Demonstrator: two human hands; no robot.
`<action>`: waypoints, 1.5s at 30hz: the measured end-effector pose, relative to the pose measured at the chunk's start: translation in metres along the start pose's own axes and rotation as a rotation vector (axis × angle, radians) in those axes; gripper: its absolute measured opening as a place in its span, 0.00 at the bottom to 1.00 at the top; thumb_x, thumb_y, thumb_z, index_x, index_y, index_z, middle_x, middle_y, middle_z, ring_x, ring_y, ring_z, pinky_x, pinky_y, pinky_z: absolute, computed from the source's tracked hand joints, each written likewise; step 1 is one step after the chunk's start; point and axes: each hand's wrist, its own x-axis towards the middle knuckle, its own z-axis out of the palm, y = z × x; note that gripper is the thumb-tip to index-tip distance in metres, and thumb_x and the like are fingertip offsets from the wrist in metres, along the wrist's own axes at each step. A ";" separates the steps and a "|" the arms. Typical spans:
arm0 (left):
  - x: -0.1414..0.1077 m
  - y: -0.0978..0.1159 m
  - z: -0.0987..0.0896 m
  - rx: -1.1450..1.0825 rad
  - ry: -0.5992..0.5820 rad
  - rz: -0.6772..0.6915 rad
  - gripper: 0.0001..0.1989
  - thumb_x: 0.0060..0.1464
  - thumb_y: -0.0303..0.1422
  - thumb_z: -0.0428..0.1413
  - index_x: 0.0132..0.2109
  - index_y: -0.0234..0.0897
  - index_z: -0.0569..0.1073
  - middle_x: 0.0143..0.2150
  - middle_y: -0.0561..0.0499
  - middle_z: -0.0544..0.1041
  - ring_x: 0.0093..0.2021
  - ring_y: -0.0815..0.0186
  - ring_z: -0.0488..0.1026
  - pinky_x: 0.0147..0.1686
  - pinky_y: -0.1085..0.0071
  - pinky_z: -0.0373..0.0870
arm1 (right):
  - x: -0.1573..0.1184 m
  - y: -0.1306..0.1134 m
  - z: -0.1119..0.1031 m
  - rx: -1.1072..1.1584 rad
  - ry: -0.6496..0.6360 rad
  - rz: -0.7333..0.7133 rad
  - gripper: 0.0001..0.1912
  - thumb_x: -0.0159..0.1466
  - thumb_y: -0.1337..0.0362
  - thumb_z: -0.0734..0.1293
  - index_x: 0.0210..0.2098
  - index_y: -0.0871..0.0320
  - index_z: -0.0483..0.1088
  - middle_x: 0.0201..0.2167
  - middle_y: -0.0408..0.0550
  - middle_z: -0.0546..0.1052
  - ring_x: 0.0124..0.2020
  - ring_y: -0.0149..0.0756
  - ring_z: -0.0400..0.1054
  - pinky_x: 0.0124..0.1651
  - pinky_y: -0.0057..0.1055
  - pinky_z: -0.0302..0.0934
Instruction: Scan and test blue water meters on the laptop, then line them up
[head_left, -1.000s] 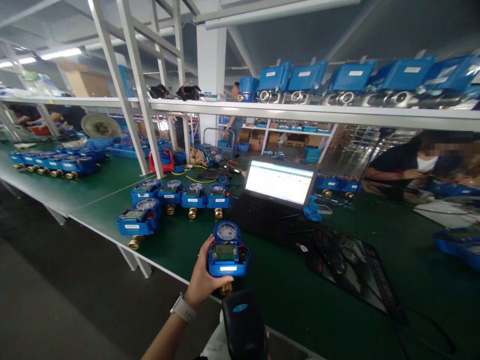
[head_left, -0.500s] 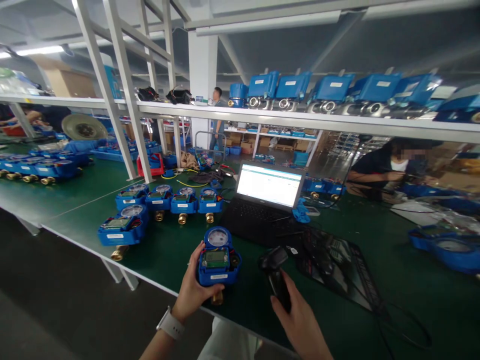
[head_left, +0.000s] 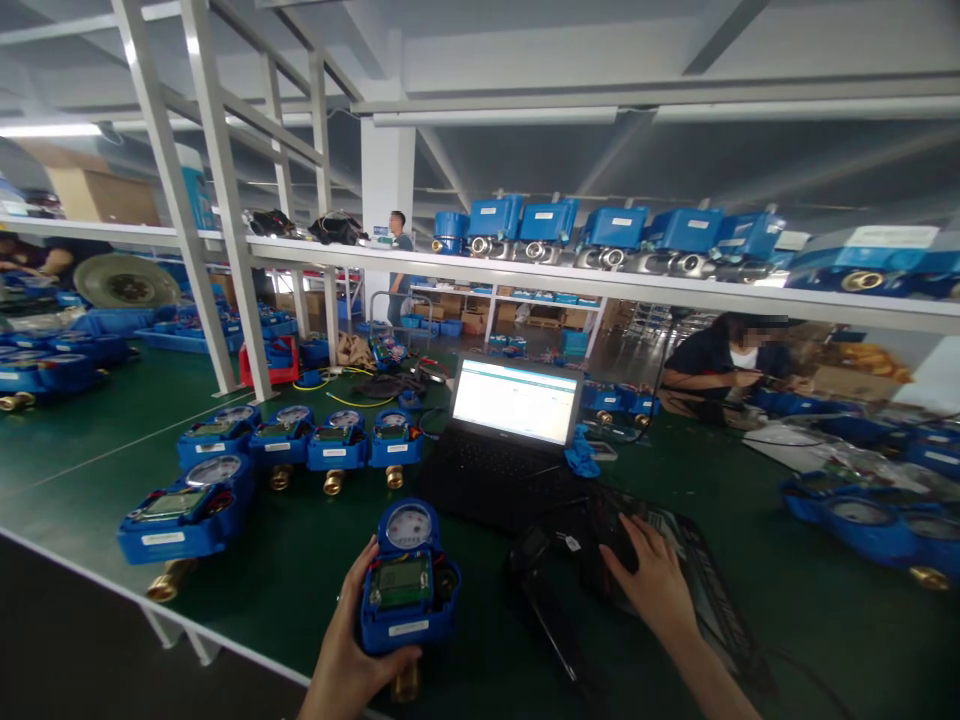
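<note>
Green bench (head_left: 292, 560) under you, left hand (head_left: 346, 655) clamped on a blue meter (head_left: 401, 622).
You hold it near the front edge, thumb across its near side; your right hand (head_left: 661, 590) lies over a black mouse (head_left: 609, 525), its grip impossible to tell. Between them sits a dark scanner (head_left: 534, 572); farther off, an open laptop (head_left: 516, 402), with other meters (head_left: 337, 456) to the left.

I log the nearest meter (head_left: 412, 600): blue, white dial (head_left: 409, 526), grey-green display (head_left: 400, 582), white label (head_left: 409, 629), brass-yellow fitting (head_left: 406, 682). Desk (head_left: 285, 600): dark green, white-edged. Laptop (head_left: 487, 466): black; its screen (head_left: 517, 400) mostly white, banded blue-green along the top. Scanner (head_left: 546, 615): black. Mouse pad (head_left: 701, 550): dark, with paler patches. Cloth (head_left: 581, 456): bright blue. Shelf (head_left: 600, 284): white.
</note>
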 end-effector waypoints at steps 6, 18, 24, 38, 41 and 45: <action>0.000 -0.010 0.000 -0.034 0.017 0.013 0.52 0.35 0.52 0.70 0.65 0.44 0.62 0.69 0.36 0.59 0.67 0.34 0.60 0.65 0.37 0.55 | -0.008 0.028 0.024 0.021 -0.096 0.024 0.31 0.62 0.48 0.58 0.58 0.59 0.66 0.59 0.58 0.70 0.58 0.53 0.67 0.58 0.50 0.65; -0.001 -0.001 -0.002 0.031 0.051 -0.031 0.50 0.34 0.55 0.70 0.64 0.46 0.64 0.69 0.39 0.61 0.66 0.34 0.60 0.65 0.36 0.55 | -0.010 0.022 0.020 0.001 -0.077 0.063 0.27 0.62 0.52 0.58 0.56 0.57 0.69 0.58 0.58 0.69 0.55 0.53 0.68 0.58 0.52 0.64; -0.002 -0.004 -0.003 0.008 0.039 -0.060 0.53 0.33 0.54 0.71 0.65 0.45 0.62 0.69 0.38 0.61 0.66 0.34 0.60 0.65 0.36 0.54 | -0.010 0.022 0.021 -0.018 -0.114 0.053 0.28 0.64 0.52 0.55 0.58 0.58 0.68 0.59 0.61 0.66 0.56 0.55 0.67 0.57 0.53 0.65; -0.002 -0.006 -0.005 -0.008 0.027 -0.083 0.52 0.32 0.52 0.72 0.65 0.49 0.63 0.68 0.40 0.62 0.63 0.35 0.66 0.61 0.37 0.64 | -0.009 0.020 0.022 -0.037 -0.104 0.062 0.27 0.64 0.52 0.55 0.56 0.57 0.69 0.59 0.60 0.67 0.56 0.55 0.67 0.58 0.54 0.63; -0.002 -0.003 -0.005 0.003 0.020 -0.093 0.52 0.32 0.51 0.72 0.65 0.47 0.62 0.69 0.40 0.61 0.65 0.34 0.63 0.63 0.36 0.60 | -0.009 0.019 0.021 -0.036 -0.102 0.063 0.27 0.64 0.52 0.55 0.56 0.57 0.69 0.59 0.60 0.67 0.56 0.54 0.67 0.58 0.54 0.63; -0.001 -0.002 -0.004 -0.009 0.037 -0.064 0.51 0.32 0.51 0.72 0.64 0.48 0.63 0.69 0.41 0.61 0.66 0.35 0.61 0.66 0.37 0.55 | -0.010 0.020 0.021 -0.018 -0.105 0.059 0.27 0.64 0.52 0.55 0.57 0.57 0.69 0.59 0.60 0.67 0.56 0.54 0.66 0.57 0.53 0.64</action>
